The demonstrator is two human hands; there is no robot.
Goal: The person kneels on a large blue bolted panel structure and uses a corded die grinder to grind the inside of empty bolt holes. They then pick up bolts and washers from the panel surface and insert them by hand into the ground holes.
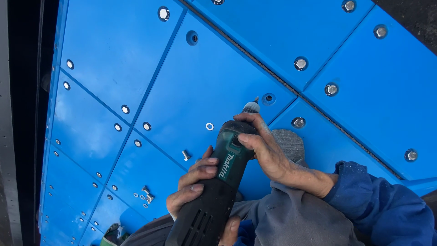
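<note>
Both of your hands wrap the green and black die grinder [217,182]: left hand [193,187] around its body, right hand [268,152] near the nose. Its tip sits just beside an open bolt hole [268,98] in the blue panel [214,82]; a loose washer [209,126] lies nearby.

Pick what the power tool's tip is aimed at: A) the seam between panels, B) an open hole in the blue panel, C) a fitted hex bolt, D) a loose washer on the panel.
B: the power tool, gripped by the left hand and right hand, has its tip right beside an open hole in the blue panel; the loose washer lies apart from it.
</note>
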